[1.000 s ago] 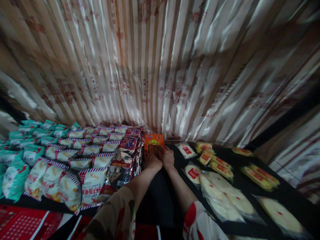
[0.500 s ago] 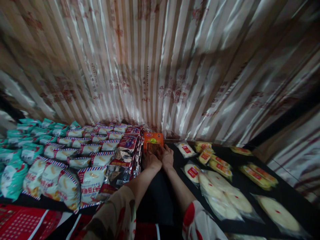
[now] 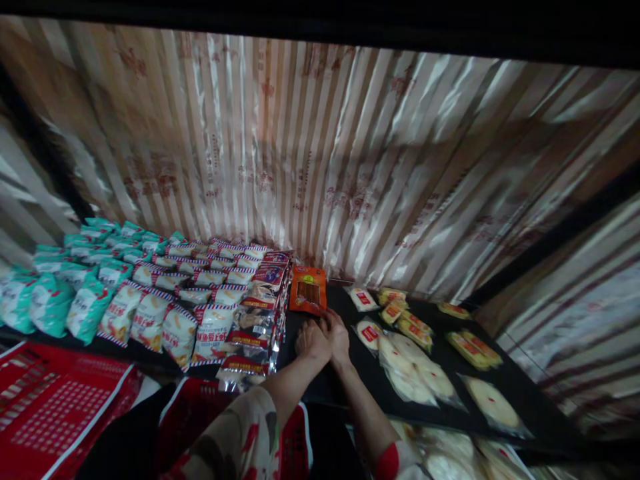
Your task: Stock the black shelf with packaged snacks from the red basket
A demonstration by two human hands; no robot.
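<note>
An orange snack packet (image 3: 309, 285) with a clear window lies flat on the black shelf against the back. Just in front of its lower edge is my right hand (image 3: 336, 333), fingers loosely stretched forward and close to the packet's corner; whether they touch it I cannot tell. My left hand (image 3: 314, 341) rests low beside it, the two hands close together with nothing visible in either. Its fingers are loosely bent and partly hidden. To the left stands a row of overlapping dark red and silver packets (image 3: 257, 310).
White puffed bags with striped edges (image 3: 180, 333) and teal bags (image 3: 93, 303) fill the left. Flat white round breads in clear wrap (image 3: 407, 373) and yellow packs (image 3: 415, 329) lie right. Red crates (image 3: 65, 407) sit below the front edge. A dark bar (image 3: 320, 30) crosses overhead.
Both hands have drawn back from the orange packet toward the front edge, leaving it lying in place. The view has shifted, showing the overhead bar and more of the crates.
</note>
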